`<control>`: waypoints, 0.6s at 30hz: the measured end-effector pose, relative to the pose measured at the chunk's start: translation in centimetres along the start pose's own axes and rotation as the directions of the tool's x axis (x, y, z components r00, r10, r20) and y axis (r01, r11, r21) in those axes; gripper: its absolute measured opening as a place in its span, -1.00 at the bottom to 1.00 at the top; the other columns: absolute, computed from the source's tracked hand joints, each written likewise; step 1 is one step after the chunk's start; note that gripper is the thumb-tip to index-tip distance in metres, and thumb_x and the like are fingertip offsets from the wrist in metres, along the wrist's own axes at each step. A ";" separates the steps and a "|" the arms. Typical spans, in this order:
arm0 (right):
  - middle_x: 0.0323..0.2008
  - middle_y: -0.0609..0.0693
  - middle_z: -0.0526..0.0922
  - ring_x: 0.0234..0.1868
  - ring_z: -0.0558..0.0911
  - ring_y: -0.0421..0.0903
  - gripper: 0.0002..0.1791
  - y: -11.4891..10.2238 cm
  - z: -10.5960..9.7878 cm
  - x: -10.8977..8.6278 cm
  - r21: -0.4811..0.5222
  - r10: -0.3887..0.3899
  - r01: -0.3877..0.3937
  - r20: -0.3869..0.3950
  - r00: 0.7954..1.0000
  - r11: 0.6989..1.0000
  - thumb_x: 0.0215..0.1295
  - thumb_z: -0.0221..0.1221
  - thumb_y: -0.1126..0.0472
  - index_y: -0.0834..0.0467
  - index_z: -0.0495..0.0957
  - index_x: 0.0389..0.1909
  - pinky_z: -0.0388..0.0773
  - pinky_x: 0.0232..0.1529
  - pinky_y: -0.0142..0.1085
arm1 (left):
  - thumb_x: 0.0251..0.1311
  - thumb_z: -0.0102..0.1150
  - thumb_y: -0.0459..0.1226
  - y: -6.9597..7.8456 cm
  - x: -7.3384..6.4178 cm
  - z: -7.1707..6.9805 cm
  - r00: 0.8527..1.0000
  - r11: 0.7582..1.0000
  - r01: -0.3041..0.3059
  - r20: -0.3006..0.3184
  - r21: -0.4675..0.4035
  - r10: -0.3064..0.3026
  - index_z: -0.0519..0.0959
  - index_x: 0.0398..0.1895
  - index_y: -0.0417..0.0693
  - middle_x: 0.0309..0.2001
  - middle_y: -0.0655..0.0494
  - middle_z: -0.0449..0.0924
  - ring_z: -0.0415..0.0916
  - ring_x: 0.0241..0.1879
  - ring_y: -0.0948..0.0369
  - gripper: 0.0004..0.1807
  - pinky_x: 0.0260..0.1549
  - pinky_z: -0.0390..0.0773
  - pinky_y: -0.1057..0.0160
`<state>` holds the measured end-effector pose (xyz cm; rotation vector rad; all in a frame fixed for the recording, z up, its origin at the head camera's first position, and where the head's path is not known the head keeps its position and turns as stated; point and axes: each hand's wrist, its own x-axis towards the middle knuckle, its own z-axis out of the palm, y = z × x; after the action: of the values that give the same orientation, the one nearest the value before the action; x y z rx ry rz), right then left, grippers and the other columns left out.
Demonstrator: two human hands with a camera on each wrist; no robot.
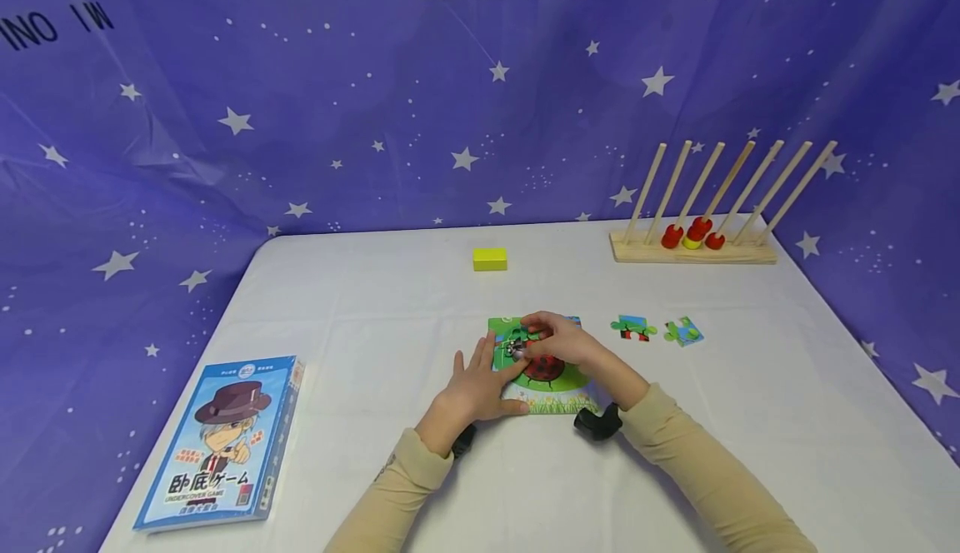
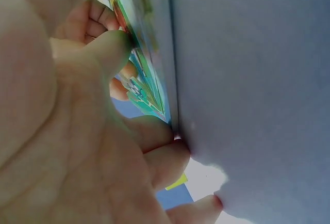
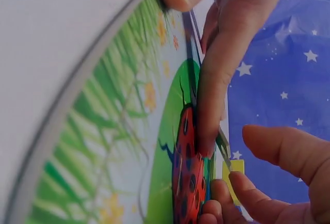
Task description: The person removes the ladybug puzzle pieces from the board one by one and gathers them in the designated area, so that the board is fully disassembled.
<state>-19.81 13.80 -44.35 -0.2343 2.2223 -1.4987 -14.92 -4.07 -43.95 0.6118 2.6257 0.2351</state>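
A jigsaw puzzle (image 1: 543, 399) with a red ladybug on green lies at the table's middle. My left hand (image 1: 474, 386) rests at its left side, the thumb by the lower edge, a finger reaching onto the picture. My right hand (image 1: 564, 341) is over the upper part, its fingers bent at a puzzle piece (image 2: 136, 92) that stands tilted off the board. In the right wrist view the piece's edge (image 3: 224, 149) meets a right fingertip, with the left finger beside it. My hands partly cover the piece. Two loose pieces (image 1: 633, 328) (image 1: 684, 331) lie to the right.
A yellow block (image 1: 490, 260) sits behind the puzzle. At the back right stands a wooden peg rack (image 1: 693, 255) with several red and yellow beads. A blue game box (image 1: 217, 445) lies at the left. A purple starry curtain (image 1: 405, 103) hangs behind the table.
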 end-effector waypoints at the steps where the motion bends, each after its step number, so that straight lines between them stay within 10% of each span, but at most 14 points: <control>1: 0.06 0.25 0.39 -0.01 0.39 0.11 -0.39 0.0 0.1 0.0 0.010 -0.014 0.014 0.003 1.000 1.000 0.05 0.23 0.32 0.36 0.30 0.16 0.37 -0.03 -0.05 | 0.02 0.02 0.26 0.0 0.0 0.0 1.000 1.000 0.000 0.000 -0.002 0.000 0.11 0.36 0.33 0.39 -0.22 -0.42 -0.37 0.36 -0.05 -0.20 0.17 -0.17 -0.23; 18: -0.41 0.07 0.50 -0.44 0.48 -0.11 -0.42 -0.6 0.4 1.3 -0.152 -0.087 0.089 0.020 0.996 0.984 0.03 0.24 0.45 0.37 0.33 0.13 0.48 -0.33 -0.28 | 0.01 0.03 0.25 -0.1 -0.2 -0.2 1.000 1.000 -0.016 -0.013 -0.006 0.016 0.12 0.36 0.34 0.39 -0.21 -0.38 -0.34 0.36 -0.04 -0.20 0.16 -0.14 -0.23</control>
<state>-20.85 12.76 -44.31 -0.3947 2.3465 -1.3668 -14.84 -4.24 -43.71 0.6310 2.6321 0.2522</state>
